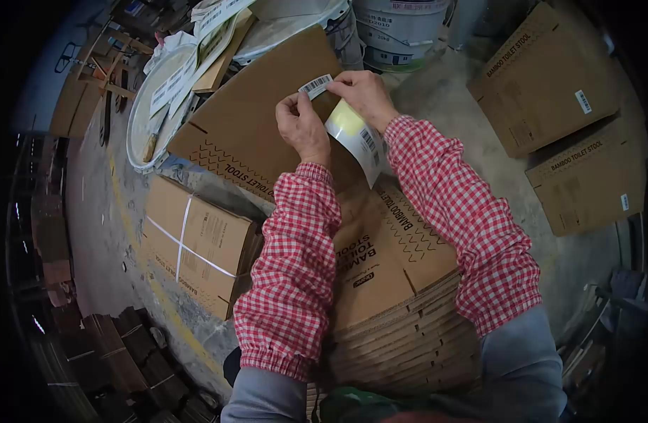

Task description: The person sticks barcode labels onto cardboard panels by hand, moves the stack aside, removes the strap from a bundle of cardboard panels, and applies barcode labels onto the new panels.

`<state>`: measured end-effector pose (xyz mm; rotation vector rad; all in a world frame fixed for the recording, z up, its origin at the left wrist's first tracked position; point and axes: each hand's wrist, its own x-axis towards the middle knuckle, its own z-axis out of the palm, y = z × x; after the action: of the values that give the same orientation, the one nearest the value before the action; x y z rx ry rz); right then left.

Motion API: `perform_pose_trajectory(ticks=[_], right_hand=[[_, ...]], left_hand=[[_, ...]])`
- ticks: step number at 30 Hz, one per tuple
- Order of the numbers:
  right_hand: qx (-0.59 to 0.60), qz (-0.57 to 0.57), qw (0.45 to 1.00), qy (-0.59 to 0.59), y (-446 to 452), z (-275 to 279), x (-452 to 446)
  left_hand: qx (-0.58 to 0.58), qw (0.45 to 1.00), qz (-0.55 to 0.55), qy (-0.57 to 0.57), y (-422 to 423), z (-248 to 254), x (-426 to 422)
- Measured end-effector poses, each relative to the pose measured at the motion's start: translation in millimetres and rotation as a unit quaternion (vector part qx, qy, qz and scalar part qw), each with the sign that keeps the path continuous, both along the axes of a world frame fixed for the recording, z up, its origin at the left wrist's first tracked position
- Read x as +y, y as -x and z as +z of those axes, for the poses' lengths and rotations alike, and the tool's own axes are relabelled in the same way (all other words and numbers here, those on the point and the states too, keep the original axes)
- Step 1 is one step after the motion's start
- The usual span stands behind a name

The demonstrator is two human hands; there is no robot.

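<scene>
A small white barcode label (315, 86) is stretched between my two hands, over the flap of a brown cardboard sheet (267, 92). My left hand (304, 128) pinches its left end between thumb and finger. At the other end, my right hand (366, 97) is closed on the label's corner. Below the right hand hangs a curling strip of labels (358, 137), pale yellow at the top with barcodes lower down; how it is held is hidden. Under both hands lies a stack of flattened cartons (380, 282) printed "BAMBOO TOILET STOOL".
A strapped carton bundle (197, 233) lies on the floor at left. Two printed cartons (549, 84) with barcode labels stand at right. Behind the sheet are a large white paint bucket (401, 32) and a round lid (144, 141) bearing papers. Dark cardboard bundles (119, 352) sit at lower left.
</scene>
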<state>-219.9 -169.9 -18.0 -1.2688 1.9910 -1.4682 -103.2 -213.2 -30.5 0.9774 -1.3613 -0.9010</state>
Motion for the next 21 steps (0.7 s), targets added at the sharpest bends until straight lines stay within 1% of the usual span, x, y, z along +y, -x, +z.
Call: perform_pose_trajectory(ticks=[4, 6, 10, 17, 21], right_hand=[[0.0, -0.018, 1.0, -0.009, -2.0, -4.8, -3.5], [0.017, -0.025, 0.999, 0.014, -2.4, -6.0, -5.4], [0.008, -0.032, 0.999, 0.001, -5.9, -4.0, -5.8], [0.017, -0.051, 0.998, 0.017, -11.3, -1.9, -7.8], [0.066, -0.076, 0.995, -0.004, -13.6, -4.7, -11.0]], left_hand=[[-0.019, 1.0, 0.025, 0.001, 2.2, 3.3, 1.8], [-0.019, 0.999, 0.03, 0.003, 3.9, 3.6, 2.7], [-0.039, 0.998, 0.046, 0.011, 4.6, 1.6, 0.0], [-0.051, 0.995, 0.079, 0.021, 9.9, 0.5, -1.2], [-0.067, 0.994, 0.083, 0.036, 10.6, 1.5, -1.3]])
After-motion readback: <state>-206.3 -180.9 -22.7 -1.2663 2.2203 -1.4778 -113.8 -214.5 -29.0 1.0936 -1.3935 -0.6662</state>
